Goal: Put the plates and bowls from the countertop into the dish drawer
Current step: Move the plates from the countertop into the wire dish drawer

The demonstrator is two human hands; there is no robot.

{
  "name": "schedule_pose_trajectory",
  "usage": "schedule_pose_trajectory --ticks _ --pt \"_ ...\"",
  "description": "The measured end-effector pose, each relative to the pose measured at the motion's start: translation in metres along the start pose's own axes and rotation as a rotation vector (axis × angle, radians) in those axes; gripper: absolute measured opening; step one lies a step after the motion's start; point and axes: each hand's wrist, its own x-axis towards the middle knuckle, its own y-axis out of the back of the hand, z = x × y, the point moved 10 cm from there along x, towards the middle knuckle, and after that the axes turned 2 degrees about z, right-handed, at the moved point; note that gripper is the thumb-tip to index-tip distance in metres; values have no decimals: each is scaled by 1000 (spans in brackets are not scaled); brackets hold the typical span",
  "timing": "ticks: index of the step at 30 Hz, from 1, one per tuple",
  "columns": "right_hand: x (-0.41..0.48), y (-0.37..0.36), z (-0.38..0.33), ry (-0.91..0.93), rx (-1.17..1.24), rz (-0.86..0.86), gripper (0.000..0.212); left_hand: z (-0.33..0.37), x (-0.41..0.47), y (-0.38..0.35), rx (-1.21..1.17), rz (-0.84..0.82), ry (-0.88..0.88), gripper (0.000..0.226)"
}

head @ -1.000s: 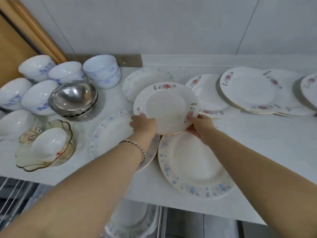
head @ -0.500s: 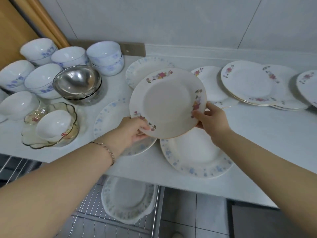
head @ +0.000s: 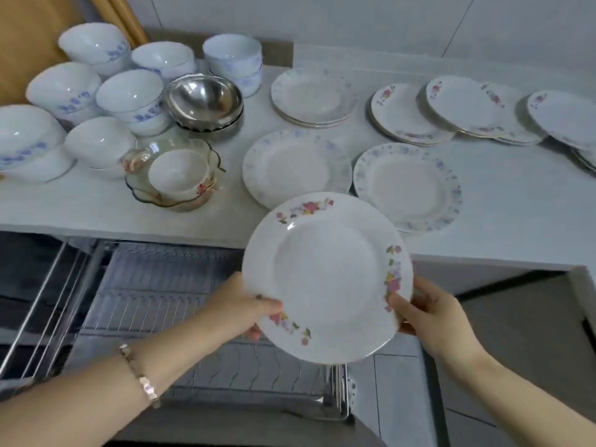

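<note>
I hold one white plate (head: pixel 325 279) with both hands, its face tilted up toward me. Sprays of pink, red and yellow flowers with green leaves are printed on its rim at the top, the right and the lower left. My left grip (head: pixel 240 304) pinches the lower-left rim, thumb on the face and fingers curled underneath. My right grip (head: pixel 429 314) pinches the lower-right rim the same way, thumb lying just below the flower print. A beaded bracelet (head: pixel 142 379) sits on my left wrist.

The plate hangs in front of the bench (head: pixel 500 201) edge, above the open dish drawer (head: pixel 154 285), whose wire rack shows below and to the left of it.

On the bench just behind the held plate lie two blue-flowered plates (head: pixel 295 167) side by side, with a short stack of the same pattern (head: pixel 312 96) further back. To the right, pink-flowered plates (head: pixel 464 104) lie overlapping in a row that runs out of view.

On the left stand white bowls with blue print (head: pixel 129 93), several of them stacked. Nested steel bowls (head: pixel 203 100) sit beside them. Nearer the bench edge a scalloped glass dish (head: pixel 142 188) holds a small white bowl (head: pixel 179 171) with a red flower mark. A wooden board (head: pixel 25 33) leans in the back-left corner.
</note>
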Motion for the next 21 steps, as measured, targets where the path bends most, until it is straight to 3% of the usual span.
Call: schedule_pose_trajectory --ticks 4,6,11,17,21 --pt "-37 -39 60 -184 33 9 21 -73 -8 -5 59 -120 151 5" --pt "-39 -59 85 -261 28 11 23 -107 2 -6 66 -140 240 23" --pt "-4 -105 147 -447 -4 43 9 -159 42 -3 65 -43 385 34" --pt "59 -148 207 -596 -19 55 28 -194 106 -1 120 38 459 26" --pt "100 -163 234 -637 -6 146 35 -201 162 1 139 92 419 34"
